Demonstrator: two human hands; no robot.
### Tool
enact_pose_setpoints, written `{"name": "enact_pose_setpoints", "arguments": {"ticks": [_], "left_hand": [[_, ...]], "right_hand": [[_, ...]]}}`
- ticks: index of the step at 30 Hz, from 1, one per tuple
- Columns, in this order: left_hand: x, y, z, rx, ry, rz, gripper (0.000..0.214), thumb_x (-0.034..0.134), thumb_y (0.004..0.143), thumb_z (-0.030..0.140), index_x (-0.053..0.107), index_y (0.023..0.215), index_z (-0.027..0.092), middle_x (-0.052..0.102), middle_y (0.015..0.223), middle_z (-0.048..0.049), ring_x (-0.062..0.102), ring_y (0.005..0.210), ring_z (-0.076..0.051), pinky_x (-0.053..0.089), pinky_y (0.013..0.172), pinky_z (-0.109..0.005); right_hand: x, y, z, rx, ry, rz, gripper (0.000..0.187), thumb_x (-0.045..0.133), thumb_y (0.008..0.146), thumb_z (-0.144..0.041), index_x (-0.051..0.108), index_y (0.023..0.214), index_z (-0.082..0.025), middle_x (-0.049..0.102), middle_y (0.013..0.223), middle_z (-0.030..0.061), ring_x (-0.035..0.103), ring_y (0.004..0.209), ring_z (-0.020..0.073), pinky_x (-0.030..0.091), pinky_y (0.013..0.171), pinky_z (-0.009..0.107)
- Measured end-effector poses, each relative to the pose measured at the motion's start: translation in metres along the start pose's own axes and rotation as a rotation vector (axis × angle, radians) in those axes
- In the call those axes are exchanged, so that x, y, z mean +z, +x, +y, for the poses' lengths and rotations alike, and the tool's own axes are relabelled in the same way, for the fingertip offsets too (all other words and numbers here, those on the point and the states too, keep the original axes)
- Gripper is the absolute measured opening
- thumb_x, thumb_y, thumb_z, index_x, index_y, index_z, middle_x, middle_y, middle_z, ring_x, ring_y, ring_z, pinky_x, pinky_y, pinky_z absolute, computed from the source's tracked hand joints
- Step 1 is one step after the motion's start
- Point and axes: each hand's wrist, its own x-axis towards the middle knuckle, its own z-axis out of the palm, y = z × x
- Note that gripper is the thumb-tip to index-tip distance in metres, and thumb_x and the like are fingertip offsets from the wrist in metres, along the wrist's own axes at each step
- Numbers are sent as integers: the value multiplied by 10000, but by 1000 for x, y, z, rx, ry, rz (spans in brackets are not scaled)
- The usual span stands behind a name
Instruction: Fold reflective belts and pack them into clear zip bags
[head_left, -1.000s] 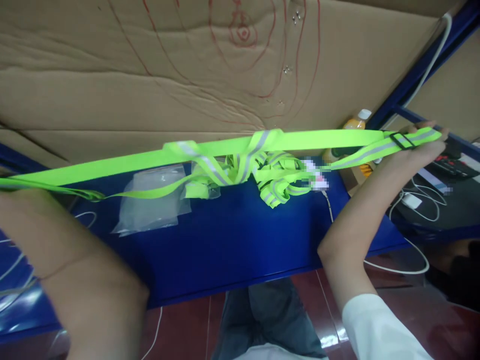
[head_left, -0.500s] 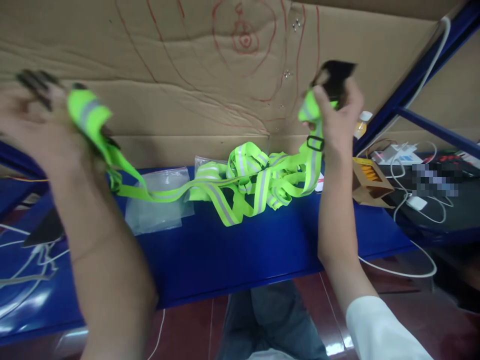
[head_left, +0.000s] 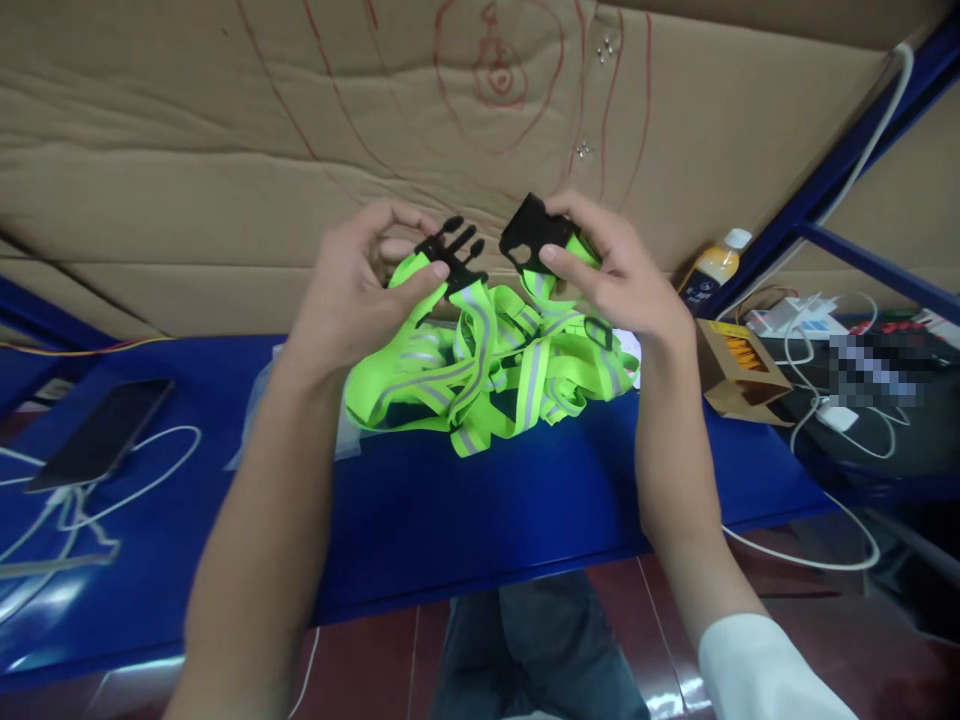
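Note:
Between finger and thumb, my left hand (head_left: 367, 290) grips the black pronged half of a side-release buckle (head_left: 454, 255), its prongs pointing up and right. My right hand (head_left: 619, 260) pinches the black socket half of the buckle (head_left: 534, 235), whose opening faces the prongs across a small gap. Both halves are attached to a neon green reflective strap (head_left: 529, 385) with a grey stripe. The rest of the strap lies in a tangled heap below my hands, with a black slider (head_left: 598, 334) on its right side. Clear plastic bags (head_left: 349, 435) lie partly under the heap.
The heap is on a blue shelf (head_left: 480, 520) against a cardboard wall (head_left: 337, 110). A phone (head_left: 105, 430) and white cables (head_left: 75, 530) lie at left. At right are a juice bottle (head_left: 712, 270), an open cardboard box (head_left: 739, 375) and a white charger (head_left: 838, 412).
My hands have come in from far apart and lowered to the middle, bringing the two buckle halves close and facing each other. The stretched strap at left has gone slack.

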Motion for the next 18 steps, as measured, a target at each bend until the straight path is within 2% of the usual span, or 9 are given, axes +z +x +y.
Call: {"name": "enact_pose_setpoints", "arguments": {"ticks": [2, 4, 7, 9, 11, 14, 18], "left_hand": [[0, 1, -6, 13, -57, 70, 607, 887, 805, 617, 697, 1149, 154, 792, 1145, -92, 782, 899, -202, 705, 870, -445], [0, 2, -9, 18, -127, 93, 543, 894, 817, 582, 721, 1143, 183, 794, 1175, -85, 783, 1012, -226, 687, 953, -461], [1, 3, -4, 66, -188, 117, 470, 895, 838, 537, 757, 1170, 233, 790, 1234, -62, 770, 1113, -236, 650, 1050, -471], [4, 3, 4, 148, -121, 134, 437, 891, 859, 495, 774, 1185, 228, 793, 1229, -66, 761, 1144, -239, 633, 1074, -455], [6, 3, 13, 208, -10, 157, 428, 883, 877, 459, 775, 1199, 198, 797, 1203, -83, 782, 1046, -220, 664, 980, -403], [8, 3, 20, 222, 100, 199, 386, 873, 881, 415, 772, 1167, 176, 809, 1129, -79, 783, 873, -178, 674, 791, -318], [5, 3, 16, 208, 123, 194, 316, 870, 867, 380, 794, 1113, 196, 818, 1115, -54, 786, 987, -203, 654, 899, -345]], "right_hand": [[-1, 1, 0, -16, 13, -136, 398, 736, 921, -631, 709, 1150, -307, 776, 1159, 38, 717, 1140, 279, 653, 1021, 460], [1, 2, 1, -21, 14, -181, 412, 694, 948, -640, 699, 1191, -307, 777, 1178, 46, 723, 1122, 277, 646, 1026, 477], [6, 3, 1, -48, 2, -140, 424, 652, 974, -648, 677, 1219, -303, 776, 1166, 46, 723, 1113, 264, 638, 1031, 475], [10, 3, -1, -64, -3, -110, 430, 646, 975, -656, 659, 1226, -306, 767, 1190, 44, 713, 1135, 255, 631, 1042, 466], [13, 4, -6, -62, 7, -94, 427, 642, 974, -662, 647, 1215, -309, 751, 1230, 46, 706, 1153, 249, 628, 1049, 452], [13, 5, -12, -62, 26, -72, 416, 645, 967, -669, 655, 1167, -304, 738, 1244, 54, 703, 1166, 256, 621, 1067, 444], [9, 8, -12, -69, 29, -25, 413, 662, 940, -691, 674, 1124, -322, 752, 1215, 47, 703, 1177, 267, 610, 1084, 429]]}}
